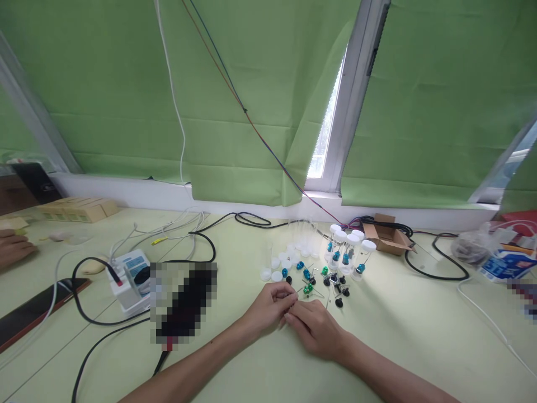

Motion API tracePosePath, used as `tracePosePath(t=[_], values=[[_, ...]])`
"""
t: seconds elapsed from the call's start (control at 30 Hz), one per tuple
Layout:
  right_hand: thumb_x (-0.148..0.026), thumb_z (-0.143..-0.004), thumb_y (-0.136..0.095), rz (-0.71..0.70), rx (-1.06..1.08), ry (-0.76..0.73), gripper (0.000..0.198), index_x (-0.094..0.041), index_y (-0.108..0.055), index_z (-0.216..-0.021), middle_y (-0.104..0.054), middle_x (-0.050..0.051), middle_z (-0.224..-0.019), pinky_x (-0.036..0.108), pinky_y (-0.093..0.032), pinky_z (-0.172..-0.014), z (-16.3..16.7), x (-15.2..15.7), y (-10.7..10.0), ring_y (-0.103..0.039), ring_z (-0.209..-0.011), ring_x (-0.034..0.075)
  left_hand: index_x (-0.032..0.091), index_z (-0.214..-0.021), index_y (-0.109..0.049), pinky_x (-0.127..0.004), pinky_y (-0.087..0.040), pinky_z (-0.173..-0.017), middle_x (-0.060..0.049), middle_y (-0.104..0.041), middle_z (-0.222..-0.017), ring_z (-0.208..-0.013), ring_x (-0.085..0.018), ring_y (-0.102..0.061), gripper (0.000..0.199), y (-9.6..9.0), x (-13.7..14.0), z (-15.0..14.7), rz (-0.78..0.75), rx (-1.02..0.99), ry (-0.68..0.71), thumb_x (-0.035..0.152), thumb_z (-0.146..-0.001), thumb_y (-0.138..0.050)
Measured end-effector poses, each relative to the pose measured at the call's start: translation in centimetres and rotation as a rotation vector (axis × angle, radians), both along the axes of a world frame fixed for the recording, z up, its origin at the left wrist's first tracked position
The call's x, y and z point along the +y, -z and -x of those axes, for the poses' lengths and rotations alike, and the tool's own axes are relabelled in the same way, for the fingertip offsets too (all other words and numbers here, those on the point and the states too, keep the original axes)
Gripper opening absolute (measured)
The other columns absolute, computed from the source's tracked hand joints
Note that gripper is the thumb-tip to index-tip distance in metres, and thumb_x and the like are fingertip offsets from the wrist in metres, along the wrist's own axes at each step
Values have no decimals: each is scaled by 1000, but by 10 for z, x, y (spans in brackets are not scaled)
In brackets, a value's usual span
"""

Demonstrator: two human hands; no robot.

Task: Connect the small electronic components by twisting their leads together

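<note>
My left hand (269, 307) and my right hand (322, 331) meet over the table, fingertips pinched together. Whatever small piece they grip is hidden by the fingers. Just beyond them lie green pieces (308, 289) with thin metal rods, blue pieces (307, 274) and several black round-headed pieces (339, 303). White caps (277, 276) sit behind my left hand, near clear tubes (305, 238). To the right, several capped clear tubes (361, 262) stand upright, with blue pieces and metal rods inside.
An open cardboard box (388, 238) stands by the wall. A white power strip (130, 282), black cables (94, 322) and a blurred-out dark object (187, 302) lie left. Another person's hand (14, 249) rests at far left, near yellow boxes (79, 210). A blue-and-white packet (507, 263) lies right.
</note>
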State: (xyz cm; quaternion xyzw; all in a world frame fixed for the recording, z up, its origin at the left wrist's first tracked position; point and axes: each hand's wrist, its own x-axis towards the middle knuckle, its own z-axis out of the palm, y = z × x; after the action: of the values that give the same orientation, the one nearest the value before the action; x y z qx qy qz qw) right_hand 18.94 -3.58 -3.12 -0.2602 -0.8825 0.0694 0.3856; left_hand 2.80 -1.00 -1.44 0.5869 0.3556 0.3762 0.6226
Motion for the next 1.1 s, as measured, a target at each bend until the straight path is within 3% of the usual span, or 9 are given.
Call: tracePosePath(t=[0.37, 1.1], values=[[-15, -98, -37, 77, -16, -36, 21, -19, -55, -89, -67, 3, -78, 27, -35, -61, -1, -1, -2, -60, -66, 16, 14, -73, -57, -20, -29, -35, 5, -48, -52, -38, -6, -42, 29, 1, 1, 0, -5, -4, 2, 40, -81, -67], [-16, -97, -37, 61, -33, -51, 18, -20, -52, -89, -63, 2, -77, 27, -34, -60, -2, -1, -4, -53, -66, 15, 14, -73, -58, -20, -28, -36, 4, -49, -56, -40, -6, -42, 30, 3, 1, 1, 3, 4, -12, 42, -80, -68]])
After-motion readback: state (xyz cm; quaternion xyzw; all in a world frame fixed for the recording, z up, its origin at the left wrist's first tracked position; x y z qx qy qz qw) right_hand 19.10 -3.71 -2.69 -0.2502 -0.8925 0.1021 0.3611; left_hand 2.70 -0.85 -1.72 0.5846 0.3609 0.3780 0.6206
